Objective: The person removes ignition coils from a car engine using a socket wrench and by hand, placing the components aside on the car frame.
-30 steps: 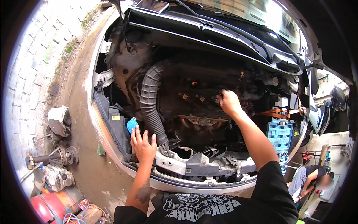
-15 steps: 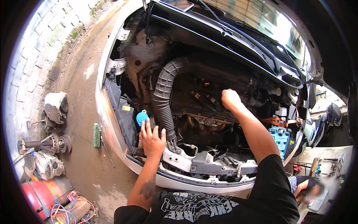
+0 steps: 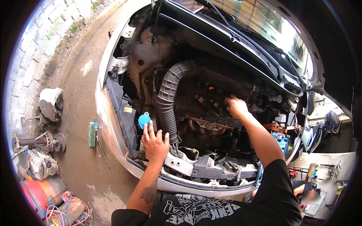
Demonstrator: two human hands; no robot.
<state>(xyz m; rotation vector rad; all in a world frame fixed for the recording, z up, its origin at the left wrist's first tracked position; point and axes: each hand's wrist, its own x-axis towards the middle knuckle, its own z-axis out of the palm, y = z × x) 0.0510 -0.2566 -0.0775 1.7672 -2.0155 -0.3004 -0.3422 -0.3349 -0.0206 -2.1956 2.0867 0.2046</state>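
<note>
Over the front left of an open engine bay, my left hand (image 3: 155, 146) rests with fingers spread, holding nothing. Its fingertips are at the lower edge of a blue round cap (image 3: 144, 120); whether they touch it I cannot tell. My right hand (image 3: 238, 108) reaches over the dark engine (image 3: 211, 103), right of its small yellowish connectors. Its fingers are curled in, and what they may hold is hidden. A ribbed grey air hose (image 3: 167, 101) arches between the two hands. Below it runs the pale front crossmember (image 3: 207, 167).
A blue tool case (image 3: 281, 139) sits at the bay's right side. On the ground at left lie a green block (image 3: 92, 135), a thin rod (image 3: 102, 152), a strut with hub (image 3: 49, 143) and a red tank (image 3: 41, 192). Another person (image 3: 303, 188) is at lower right.
My right hand has shifted slightly down and right over the engine, its fist loosening a little. My left hand stays beside the blue cap. The view has turned slightly.
</note>
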